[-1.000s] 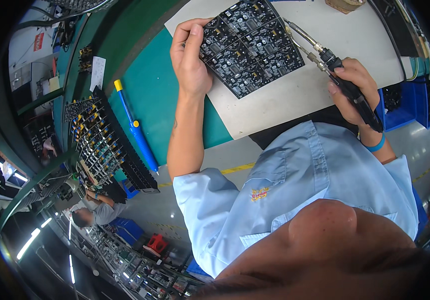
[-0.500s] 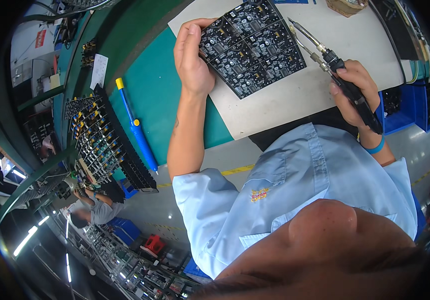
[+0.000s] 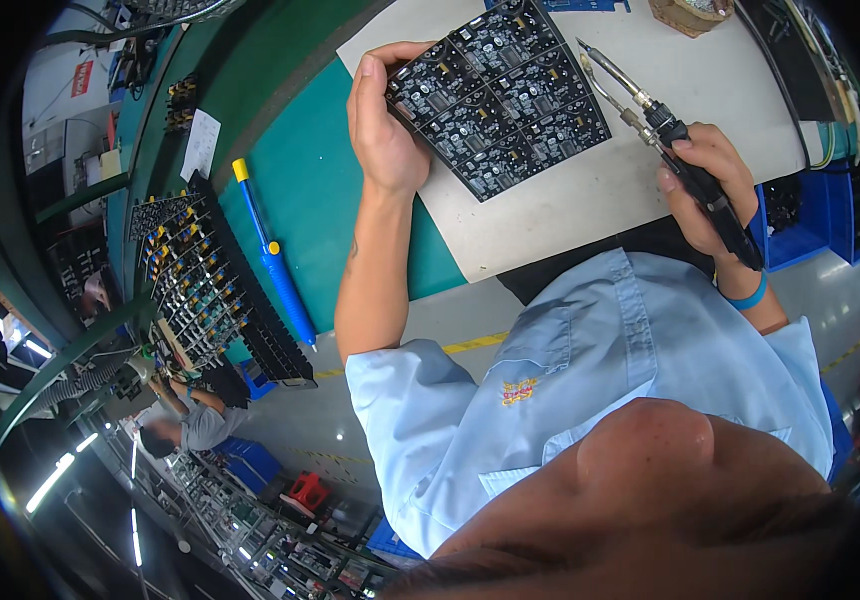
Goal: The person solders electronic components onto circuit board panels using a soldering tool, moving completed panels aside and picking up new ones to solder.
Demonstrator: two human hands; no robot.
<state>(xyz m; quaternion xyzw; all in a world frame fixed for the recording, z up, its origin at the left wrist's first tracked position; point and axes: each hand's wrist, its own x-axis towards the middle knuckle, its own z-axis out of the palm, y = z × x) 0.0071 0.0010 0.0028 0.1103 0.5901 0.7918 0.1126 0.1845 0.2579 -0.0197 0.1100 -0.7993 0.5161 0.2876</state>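
A black circuit board panel point(image 3: 500, 100), divided into several populated sections, is held tilted above the pale work mat point(image 3: 670, 60). My left hand point(image 3: 386, 125) grips its left edge, with most of the fingertips hidden behind the panel. In my right hand point(image 3: 712, 185) is a black-handled soldering iron point(image 3: 695, 180), with a thin metal tube running alongside its shaft. The iron's tip points up and left, just off the panel's right edge and apart from it.
A blue desoldering pump point(image 3: 278, 265) with a yellow end lies on the green mat point(image 3: 320, 150). Left of it, a black rack point(image 3: 250, 290) holds boards with yellow parts. A small tan container point(image 3: 690, 12) stands at the back; blue bins point(image 3: 810, 225) are at right. Another person point(image 3: 195, 425) works far left.
The panel has shifted and turned slightly in my left hand, its left corner moving left. My right hand and the soldering iron have barely moved.
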